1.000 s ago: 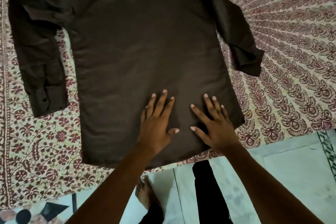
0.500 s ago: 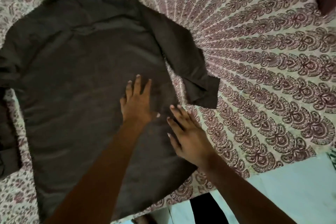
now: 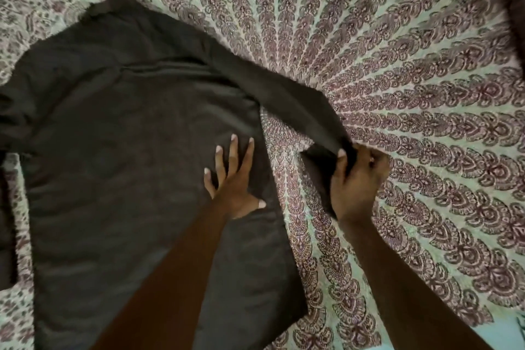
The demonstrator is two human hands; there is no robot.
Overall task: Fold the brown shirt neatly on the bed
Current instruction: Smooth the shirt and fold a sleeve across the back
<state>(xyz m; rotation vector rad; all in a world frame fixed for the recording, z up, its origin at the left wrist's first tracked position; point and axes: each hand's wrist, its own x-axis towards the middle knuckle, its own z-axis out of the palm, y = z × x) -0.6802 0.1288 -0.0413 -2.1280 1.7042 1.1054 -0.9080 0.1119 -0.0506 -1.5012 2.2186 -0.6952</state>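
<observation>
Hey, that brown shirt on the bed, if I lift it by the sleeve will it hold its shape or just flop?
Probably flop: the sleeve already sags and bunches where the right hand pinches its cuff. The brown shirt looks thin and light, lying flat with soft creases. It may slide on the bedsheet, which could be why the left hand presses the body down.

Shirt (image 3: 119, 150) left sleeve cut off by frame edge; cuff hidden inside right hand (image 3: 358, 182).

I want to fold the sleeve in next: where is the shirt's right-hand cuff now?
In the head view the cuff is right of centre, gripped by the right hand just off the shirt body's right edge, beside the flat left hand.
</observation>
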